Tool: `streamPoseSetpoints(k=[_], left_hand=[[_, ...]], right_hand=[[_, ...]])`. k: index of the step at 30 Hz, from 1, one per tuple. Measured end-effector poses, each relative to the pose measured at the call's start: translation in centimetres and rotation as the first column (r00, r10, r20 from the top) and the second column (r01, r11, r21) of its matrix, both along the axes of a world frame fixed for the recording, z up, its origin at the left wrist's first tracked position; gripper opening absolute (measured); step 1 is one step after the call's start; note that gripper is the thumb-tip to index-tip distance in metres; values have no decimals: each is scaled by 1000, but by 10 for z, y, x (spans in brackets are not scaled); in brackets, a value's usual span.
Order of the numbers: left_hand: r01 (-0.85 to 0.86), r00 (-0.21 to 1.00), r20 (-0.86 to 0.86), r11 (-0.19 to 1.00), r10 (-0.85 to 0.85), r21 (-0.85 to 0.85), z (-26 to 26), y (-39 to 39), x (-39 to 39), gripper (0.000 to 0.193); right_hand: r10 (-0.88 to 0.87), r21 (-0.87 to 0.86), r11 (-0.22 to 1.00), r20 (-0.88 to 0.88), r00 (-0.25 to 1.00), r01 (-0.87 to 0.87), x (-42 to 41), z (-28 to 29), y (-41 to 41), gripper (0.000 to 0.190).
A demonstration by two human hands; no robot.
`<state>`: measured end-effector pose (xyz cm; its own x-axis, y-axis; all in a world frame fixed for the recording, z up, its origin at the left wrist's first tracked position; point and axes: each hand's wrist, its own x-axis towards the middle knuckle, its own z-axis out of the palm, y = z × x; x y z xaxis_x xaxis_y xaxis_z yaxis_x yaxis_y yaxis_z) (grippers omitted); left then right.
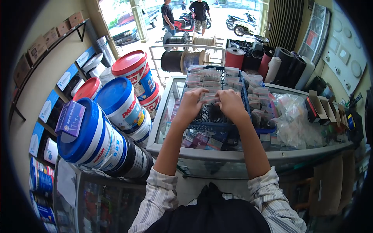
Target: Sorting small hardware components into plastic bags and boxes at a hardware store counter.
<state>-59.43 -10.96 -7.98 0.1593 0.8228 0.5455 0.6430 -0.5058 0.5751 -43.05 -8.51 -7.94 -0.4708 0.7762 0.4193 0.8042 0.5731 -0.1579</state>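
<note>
A dark blue plastic basket (215, 126) stands on the glass display counter (201, 152), with rows of small clear zip bags (212, 83) inside. Both hands reach over it. Between my left hand (191, 106) and my right hand (232, 105) is a clear zip bag (210, 98), its top edge pinched in the fingers of each. Dark contents show beneath the bag, but whether they are in it I cannot tell. Against the basket's right side is a blue tray (266, 130) with more small bags of dark items.
Paint pails (84, 137) are stacked left of the counter. Clear plastic bags (294, 122) and opened cardboard boxes (319, 109) lie at the right. Cable spools (183, 61) and upright rolls (284, 62) stand behind. Two people (200, 13) are outside near motorbikes.
</note>
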Motion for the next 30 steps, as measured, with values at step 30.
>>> streamPoseSetpoints(k=[30], left_hand=[[423,905,-108,897,-411,130,-42,-73,243,13]], right_hand=[[-305,93,908,-521,797,408,236,-62,-153,23]])
